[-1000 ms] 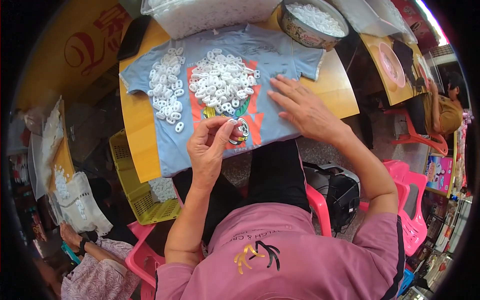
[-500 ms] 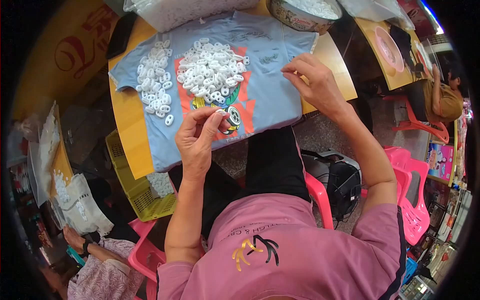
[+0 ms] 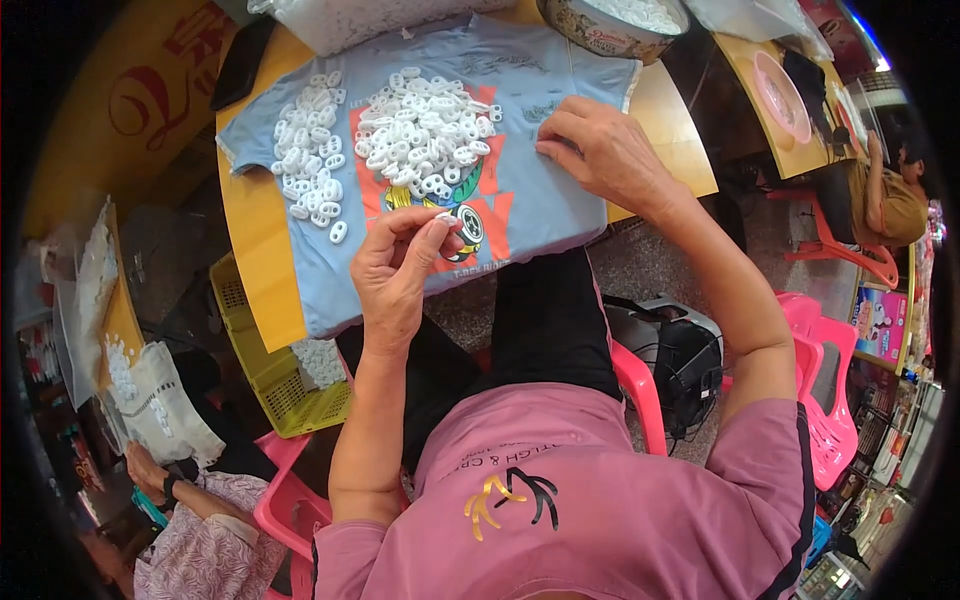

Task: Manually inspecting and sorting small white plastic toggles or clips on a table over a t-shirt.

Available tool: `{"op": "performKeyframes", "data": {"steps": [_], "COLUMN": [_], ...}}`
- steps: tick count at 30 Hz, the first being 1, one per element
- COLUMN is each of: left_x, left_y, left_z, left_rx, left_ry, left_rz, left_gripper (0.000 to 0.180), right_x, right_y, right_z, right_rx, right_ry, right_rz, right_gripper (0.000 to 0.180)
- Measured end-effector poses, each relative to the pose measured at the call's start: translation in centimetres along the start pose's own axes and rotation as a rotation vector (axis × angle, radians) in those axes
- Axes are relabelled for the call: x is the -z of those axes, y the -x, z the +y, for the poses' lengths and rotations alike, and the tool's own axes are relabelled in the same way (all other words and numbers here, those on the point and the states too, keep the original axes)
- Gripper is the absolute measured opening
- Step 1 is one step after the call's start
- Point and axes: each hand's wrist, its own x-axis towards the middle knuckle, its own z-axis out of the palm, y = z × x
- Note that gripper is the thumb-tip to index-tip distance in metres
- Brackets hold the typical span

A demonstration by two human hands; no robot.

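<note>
the left hand (image 3: pixel 395 270) pinches an oval white two-hole piece (image 3: pixel 447 217) between thumb and fingertips, above the front print of a blue t-shirt (image 3: pixel 560 210); the fingers cover much of it, so its holes are hard to make out. the right hand (image 3: pixel 610 150) is half curled over the shirt's right side, thumb and forefinger near each other; whether it holds anything or touches the cloth i cannot tell. the clear plastic bin (image 3: pixel 370 22) and the round tin (image 3: pixel 600 38) are cut off by the top edge.

a second ago the right hand lay spread on the cloth; half a second ago it was drawn in farther right, and now it sits closer to the left one. the left pinch is unchanged.

bare blue cloth runs between the heap of white pieces (image 3: pixel 425 130) and the right hand, and a narrower strip parts the heap from the longer pile (image 3: pixel 312 150). the shirt hangs over the near edge of the counter (image 3: pixel 255 240).
</note>
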Motion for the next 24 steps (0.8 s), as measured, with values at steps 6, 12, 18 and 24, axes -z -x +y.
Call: {"op": "performKeyframes", "data": {"steps": [6, 12, 18, 24], "left_x": [0.0, 0.1, -0.2, 0.2], "left_y": [-0.1, 0.0, -0.3, -0.4], "left_z": [0.0, 0.3, 0.6, 0.3], "left_rx": [-0.006, 0.005, 0.042, 0.049], "left_ry": [-0.014, -0.018, 0.030, 0.089], "left_rz": [-0.007, 0.011, 0.048, 0.038], "left_gripper": [0.013, 0.013, 0.013, 0.013], "right_x": [0.5, 0.8, -0.1, 0.5], "right_y": [-1.5, -2.0, 0.0, 0.5], "right_z": [0.9, 0.0, 0.0, 0.5], "right_rx": [-0.062, -0.007, -0.073, -0.185], "right_ry": [-0.003, 0.128, 0.005, -0.043], "right_rz": [-0.191, -0.253, -0.015, 0.008], "right_gripper": [0.012, 0.011, 0.013, 0.015]}}
